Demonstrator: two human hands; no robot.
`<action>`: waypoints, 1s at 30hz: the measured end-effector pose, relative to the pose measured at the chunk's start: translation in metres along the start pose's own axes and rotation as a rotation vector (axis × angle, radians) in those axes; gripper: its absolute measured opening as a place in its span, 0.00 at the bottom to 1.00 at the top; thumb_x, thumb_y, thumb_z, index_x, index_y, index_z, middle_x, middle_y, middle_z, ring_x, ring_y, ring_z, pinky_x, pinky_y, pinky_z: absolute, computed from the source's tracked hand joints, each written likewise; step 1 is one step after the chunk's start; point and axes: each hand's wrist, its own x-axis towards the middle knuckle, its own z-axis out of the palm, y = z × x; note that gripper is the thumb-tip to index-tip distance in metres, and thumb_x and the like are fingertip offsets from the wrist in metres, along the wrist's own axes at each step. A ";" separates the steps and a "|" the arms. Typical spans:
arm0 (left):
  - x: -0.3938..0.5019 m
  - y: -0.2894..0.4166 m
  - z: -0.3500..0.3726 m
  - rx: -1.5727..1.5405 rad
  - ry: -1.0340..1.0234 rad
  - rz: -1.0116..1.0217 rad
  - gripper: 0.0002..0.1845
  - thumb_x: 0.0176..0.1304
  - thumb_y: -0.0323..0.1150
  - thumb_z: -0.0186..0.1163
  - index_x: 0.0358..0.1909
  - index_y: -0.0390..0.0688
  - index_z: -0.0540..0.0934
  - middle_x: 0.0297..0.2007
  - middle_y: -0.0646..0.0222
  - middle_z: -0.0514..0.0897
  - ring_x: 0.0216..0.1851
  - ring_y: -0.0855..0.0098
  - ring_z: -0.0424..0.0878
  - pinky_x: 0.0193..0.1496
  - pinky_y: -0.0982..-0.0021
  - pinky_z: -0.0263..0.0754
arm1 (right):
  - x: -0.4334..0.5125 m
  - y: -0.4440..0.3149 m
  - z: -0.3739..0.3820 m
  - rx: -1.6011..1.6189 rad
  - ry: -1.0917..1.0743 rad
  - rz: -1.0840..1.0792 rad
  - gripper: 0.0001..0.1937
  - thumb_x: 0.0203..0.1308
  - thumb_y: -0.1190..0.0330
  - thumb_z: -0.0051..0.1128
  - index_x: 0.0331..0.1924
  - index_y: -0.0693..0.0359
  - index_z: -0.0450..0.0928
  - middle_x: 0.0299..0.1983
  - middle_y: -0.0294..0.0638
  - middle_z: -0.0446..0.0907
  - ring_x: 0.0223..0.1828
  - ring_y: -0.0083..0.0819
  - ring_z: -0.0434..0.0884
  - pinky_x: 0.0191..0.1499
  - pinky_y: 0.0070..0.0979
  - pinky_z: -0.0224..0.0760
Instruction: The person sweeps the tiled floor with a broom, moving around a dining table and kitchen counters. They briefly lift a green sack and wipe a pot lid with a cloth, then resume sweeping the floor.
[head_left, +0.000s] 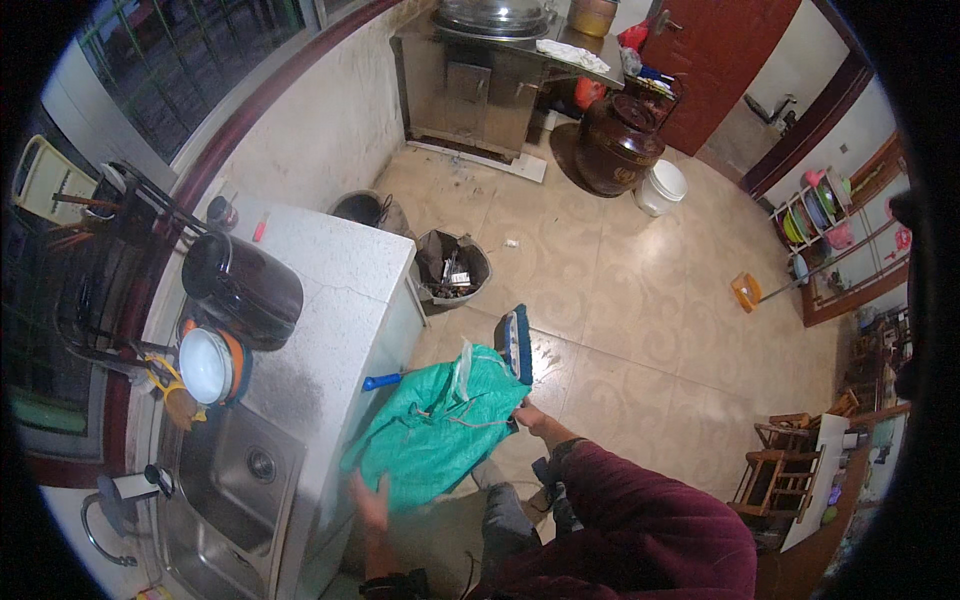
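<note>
A green woven sack with a white tie and a thin cord lies in front of me, beside the counter. My right hand grips its edge at the right. My left hand, slightly blurred, is at the sack's lower left edge, fingers spread; whether they touch the sack I cannot tell. Just past the sack is a blue-edged brush head. A blue handle sticks out between the sack and the counter.
To the left runs a counter with a steel sink, a dark pot and stacked bowls. Beyond it stand an open bin and another dark bin. Farther off are a brown jar, a white bucket and wooden stools.
</note>
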 end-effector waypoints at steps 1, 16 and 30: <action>0.000 0.006 -0.003 0.030 -0.034 -0.004 0.22 0.61 0.40 0.54 0.48 0.31 0.68 0.47 0.49 0.72 0.48 0.57 0.70 0.52 0.61 0.63 | 0.006 0.004 0.005 0.029 -0.125 0.017 0.41 0.47 0.59 0.60 0.62 0.67 0.51 0.60 0.55 0.60 0.57 0.43 0.66 0.55 0.32 0.63; -0.020 0.021 -0.041 -0.566 -0.135 -0.633 0.32 0.62 0.55 0.46 0.48 0.32 0.72 0.44 0.54 0.76 0.46 0.62 0.72 0.49 0.62 0.66 | -0.043 -0.030 0.017 0.443 0.205 0.280 0.31 0.52 0.55 0.59 0.45 0.81 0.67 0.41 0.54 0.75 0.38 0.41 0.77 0.37 0.41 0.73; -0.094 0.111 -0.093 -0.327 -0.203 -0.566 0.22 0.60 0.48 0.52 0.29 0.35 0.78 0.23 0.71 0.77 0.26 0.75 0.71 0.32 0.68 0.66 | -0.166 -0.027 -0.096 0.155 -0.055 0.457 0.16 0.48 0.74 0.54 0.41 0.72 0.66 0.34 0.51 0.75 0.27 0.39 0.77 0.28 0.38 0.73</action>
